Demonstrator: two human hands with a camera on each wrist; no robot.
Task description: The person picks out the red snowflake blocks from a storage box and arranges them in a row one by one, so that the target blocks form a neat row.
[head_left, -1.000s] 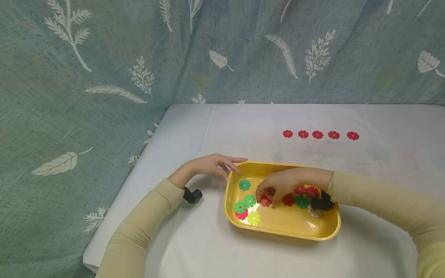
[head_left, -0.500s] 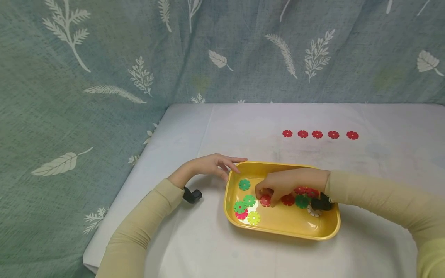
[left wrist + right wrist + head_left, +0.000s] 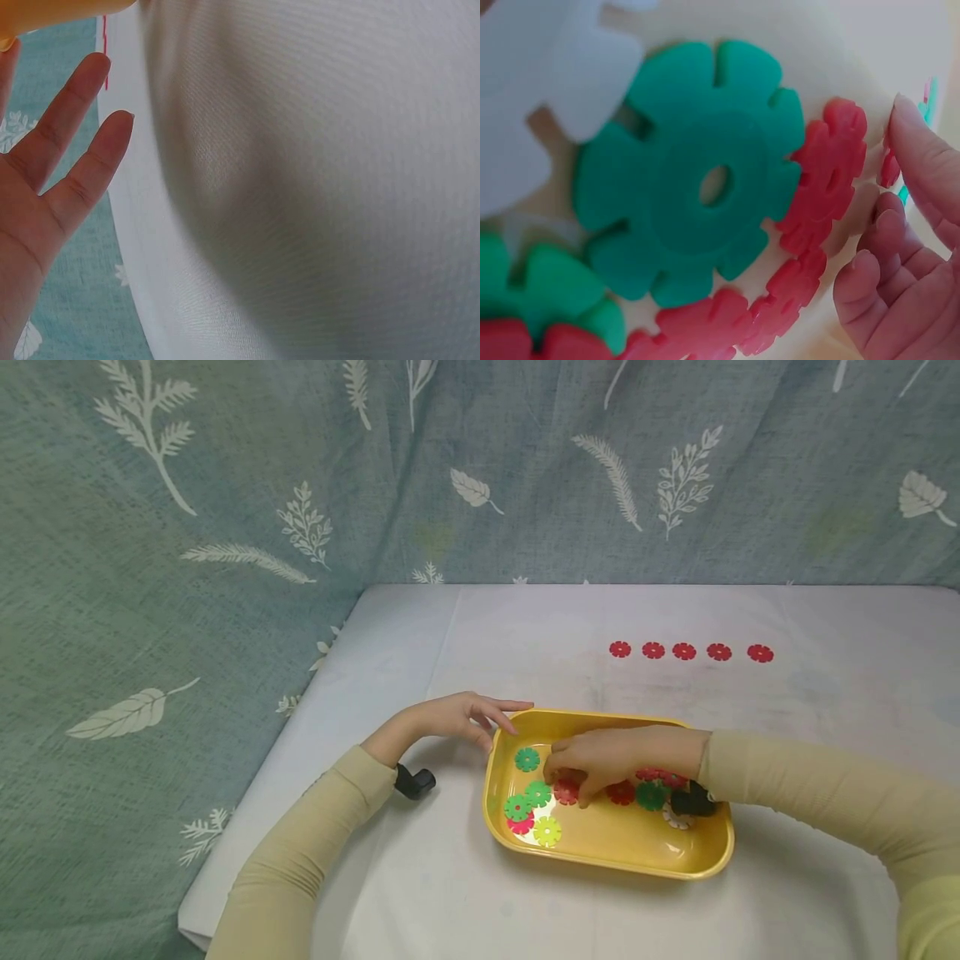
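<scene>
My right hand (image 3: 611,758) fingers curl, pinching the red disc (image 3: 567,791); a shallow edge grip could let it slip into the yellow tray (image 3: 600,857).

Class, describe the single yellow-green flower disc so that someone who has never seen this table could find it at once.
Start at the yellow tray on the white table, between the person's two arms. Look in its near left corner, where a small cluster of flower-shaped discs lies. The yellow-green disc is the one nearest the tray's front edge, and the only one of that pale lime colour; its neighbours are green or pink-red.
</scene>
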